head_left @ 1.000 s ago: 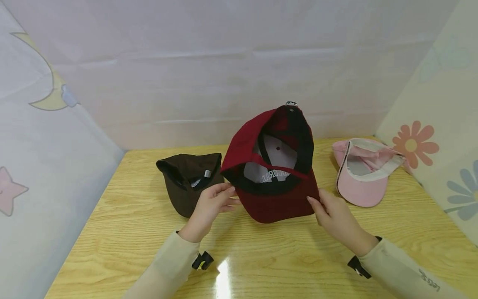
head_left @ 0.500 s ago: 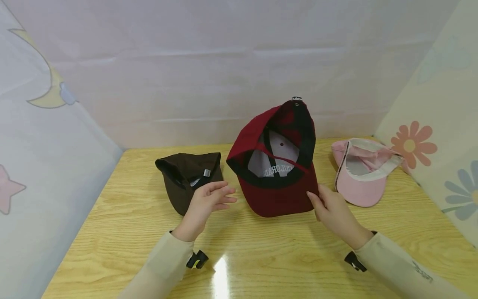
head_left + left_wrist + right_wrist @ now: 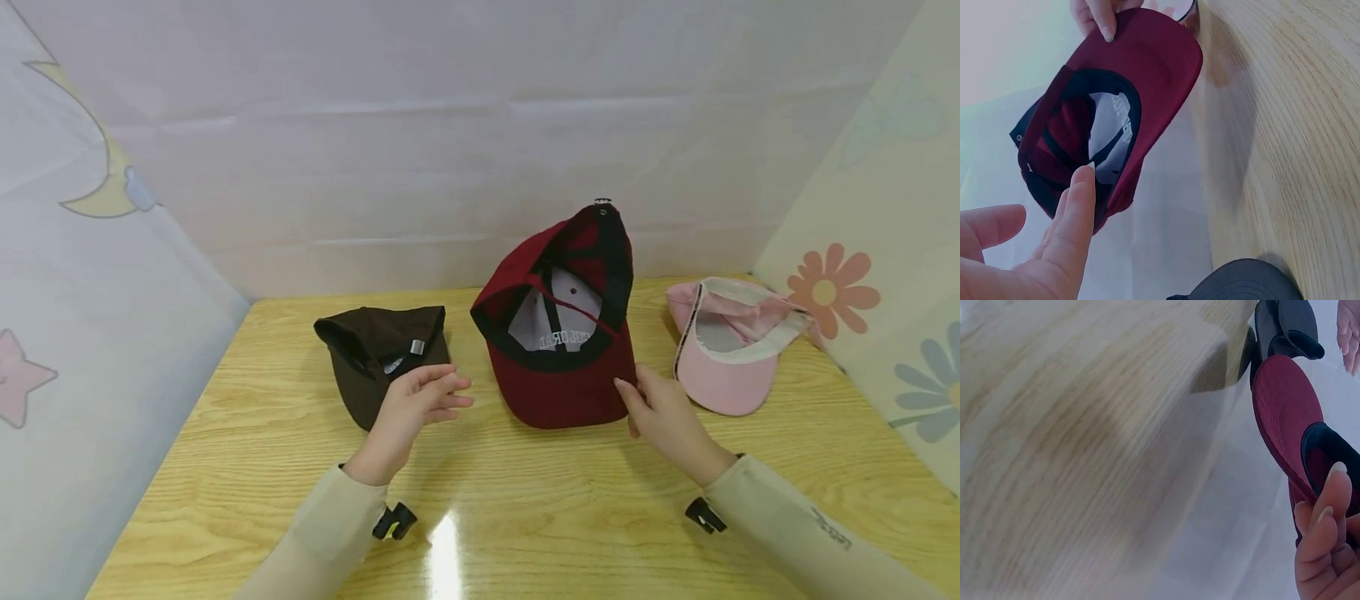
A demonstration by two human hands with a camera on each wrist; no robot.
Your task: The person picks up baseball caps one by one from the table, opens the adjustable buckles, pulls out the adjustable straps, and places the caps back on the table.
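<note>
A dark red baseball cap (image 3: 558, 396) is tilted with its inside toward me, showing a pale front panel with mirrored lettering. My right hand (image 3: 663, 417) pinches the right side of its brim between thumb and fingers; the right wrist view shows these fingers (image 3: 1329, 531) at the brim edge. In the left wrist view the cap's brim (image 3: 1163, 59) hangs above the table, with a shadow beside it. My left hand (image 3: 405, 417) is apart from the red cap, its fingers loosely extended and holding nothing. It overlaps a dark brown cap (image 3: 356, 387) in the head view.
The brown cap lies upturned at the left on the wooden table (image 3: 540, 517). A pink cap (image 3: 731, 383) with a white inner band lies at the right, close to the flowered side wall (image 3: 885, 208). A pale backdrop (image 3: 480, 167) stands behind the table.
My left hand has let go of the red cap's left side and drawn slightly away. The cap, in my right hand, has shifted a little to the right and back.
</note>
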